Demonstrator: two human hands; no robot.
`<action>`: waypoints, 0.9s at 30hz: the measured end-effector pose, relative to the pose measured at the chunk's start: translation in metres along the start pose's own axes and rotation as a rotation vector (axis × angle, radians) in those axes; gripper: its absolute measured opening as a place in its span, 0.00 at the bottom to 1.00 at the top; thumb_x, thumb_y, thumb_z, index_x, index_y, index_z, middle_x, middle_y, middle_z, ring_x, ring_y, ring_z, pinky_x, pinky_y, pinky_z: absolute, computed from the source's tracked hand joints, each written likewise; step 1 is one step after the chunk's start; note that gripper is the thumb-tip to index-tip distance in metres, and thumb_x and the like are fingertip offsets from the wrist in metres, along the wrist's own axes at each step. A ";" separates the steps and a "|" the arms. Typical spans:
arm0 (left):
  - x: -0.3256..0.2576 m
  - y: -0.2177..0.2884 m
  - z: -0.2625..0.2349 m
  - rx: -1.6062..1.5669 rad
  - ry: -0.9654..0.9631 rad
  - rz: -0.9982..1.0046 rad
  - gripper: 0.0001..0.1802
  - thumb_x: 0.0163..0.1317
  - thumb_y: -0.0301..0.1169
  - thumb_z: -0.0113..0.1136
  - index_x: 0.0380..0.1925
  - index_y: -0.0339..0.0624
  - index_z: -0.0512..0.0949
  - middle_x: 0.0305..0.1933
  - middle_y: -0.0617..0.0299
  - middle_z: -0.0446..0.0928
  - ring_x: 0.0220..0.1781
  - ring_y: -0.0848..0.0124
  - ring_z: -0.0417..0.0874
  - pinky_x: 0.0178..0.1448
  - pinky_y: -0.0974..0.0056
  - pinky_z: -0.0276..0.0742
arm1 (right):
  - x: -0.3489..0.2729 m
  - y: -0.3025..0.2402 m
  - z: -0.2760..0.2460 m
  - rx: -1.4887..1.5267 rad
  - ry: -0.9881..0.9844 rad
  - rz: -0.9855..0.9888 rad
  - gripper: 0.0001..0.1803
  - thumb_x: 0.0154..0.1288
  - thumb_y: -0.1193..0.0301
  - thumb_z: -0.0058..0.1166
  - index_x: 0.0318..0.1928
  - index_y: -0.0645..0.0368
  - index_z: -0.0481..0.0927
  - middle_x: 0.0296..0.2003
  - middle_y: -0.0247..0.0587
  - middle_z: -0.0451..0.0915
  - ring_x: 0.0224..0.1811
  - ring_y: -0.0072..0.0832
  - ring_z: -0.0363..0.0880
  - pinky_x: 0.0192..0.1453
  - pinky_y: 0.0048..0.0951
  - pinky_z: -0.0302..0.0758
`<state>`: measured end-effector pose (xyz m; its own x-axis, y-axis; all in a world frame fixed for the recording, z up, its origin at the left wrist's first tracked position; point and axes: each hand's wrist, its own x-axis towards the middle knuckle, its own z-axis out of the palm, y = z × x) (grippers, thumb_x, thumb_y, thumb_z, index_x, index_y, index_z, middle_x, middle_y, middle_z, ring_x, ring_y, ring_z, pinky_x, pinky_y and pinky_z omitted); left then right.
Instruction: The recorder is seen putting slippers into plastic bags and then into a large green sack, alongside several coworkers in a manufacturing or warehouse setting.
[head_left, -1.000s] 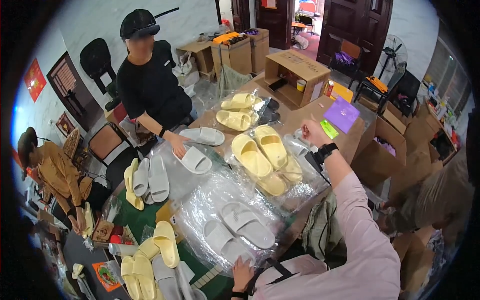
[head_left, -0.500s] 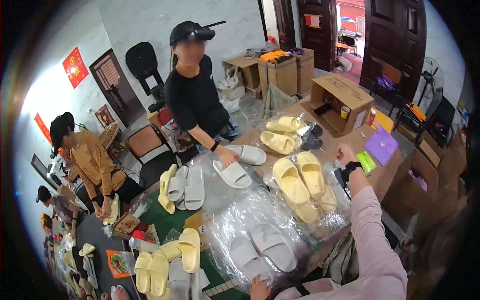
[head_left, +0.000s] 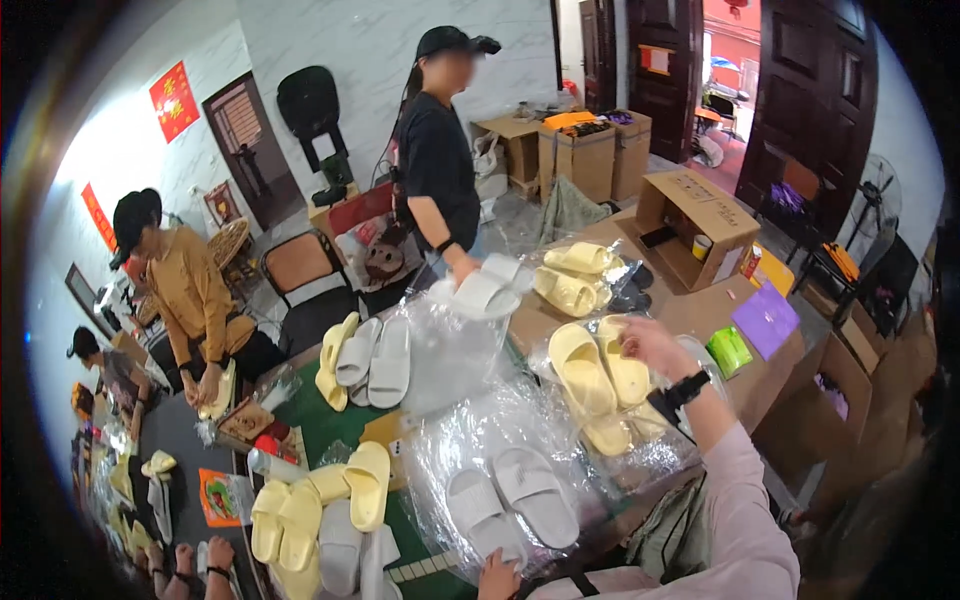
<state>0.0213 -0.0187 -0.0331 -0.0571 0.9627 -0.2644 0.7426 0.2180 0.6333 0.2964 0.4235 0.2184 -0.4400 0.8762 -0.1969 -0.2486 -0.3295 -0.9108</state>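
Pale pink long sleeve (head_left: 735, 500) on right arm — black wristwatch (head_left: 688, 388) at wrist; hands bare.

Background only — open cardboard box (head_left: 700, 215) at the far end of the tabletop (head_left: 700, 315), purple folder (head_left: 765, 320) and green packet (head_left: 733, 350) near its right edge. Grey slippers (head_left: 375, 360) lie beside a yellow slipper (head_left: 335, 370) on the left. More cardboard boxes (head_left: 585, 150) by the dark doors (head_left: 800, 90) — black office chair (head_left: 310, 110) against the wall.
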 end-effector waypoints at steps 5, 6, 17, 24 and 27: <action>-0.001 0.046 -0.041 -0.015 -0.161 -0.050 0.24 0.52 0.33 0.53 0.52 0.43 0.71 0.62 0.39 0.60 0.65 0.43 0.57 0.64 0.48 0.59 | -0.066 0.034 0.089 -0.523 -0.469 0.260 0.18 0.66 0.62 0.45 0.51 0.59 0.75 0.37 0.37 0.78 0.36 0.22 0.75 0.45 0.24 0.73; -0.007 0.036 -0.035 -0.024 -0.145 -0.069 0.24 0.52 0.33 0.53 0.52 0.43 0.71 0.62 0.39 0.60 0.65 0.43 0.57 0.64 0.48 0.59 | -0.071 0.045 0.103 -0.575 -0.614 0.275 0.19 0.67 0.60 0.45 0.52 0.59 0.75 0.39 0.39 0.79 0.40 0.26 0.76 0.47 0.26 0.73; -0.007 0.001 -0.021 0.154 -0.051 0.241 0.23 0.53 0.38 0.54 0.51 0.49 0.72 0.63 0.42 0.58 0.65 0.48 0.60 0.62 0.47 0.63 | -0.103 0.164 0.133 -1.144 -0.592 0.145 0.21 0.64 0.56 0.46 0.48 0.59 0.76 0.42 0.47 0.79 0.45 0.40 0.76 0.50 0.33 0.71; -0.018 -0.010 -0.034 0.177 -0.067 0.272 0.23 0.53 0.38 0.54 0.51 0.48 0.72 0.61 0.40 0.59 0.64 0.46 0.61 0.62 0.48 0.62 | -0.090 0.263 0.139 -1.315 -0.540 0.149 0.21 0.59 0.52 0.47 0.44 0.51 0.80 0.40 0.47 0.80 0.44 0.42 0.77 0.50 0.36 0.71; -0.020 -0.011 -0.041 0.178 -0.121 0.288 0.23 0.54 0.38 0.55 0.51 0.48 0.72 0.63 0.39 0.58 0.65 0.46 0.60 0.63 0.49 0.62 | -0.097 0.268 0.162 -1.482 -0.446 0.159 0.21 0.56 0.51 0.45 0.37 0.53 0.81 0.35 0.46 0.81 0.39 0.44 0.78 0.44 0.40 0.73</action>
<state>-0.0131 -0.0339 -0.0044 0.2426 0.9524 -0.1845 0.8219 -0.1007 0.5607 0.1330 0.1933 0.0517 -0.6567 0.6070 -0.4475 0.7495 0.4598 -0.4763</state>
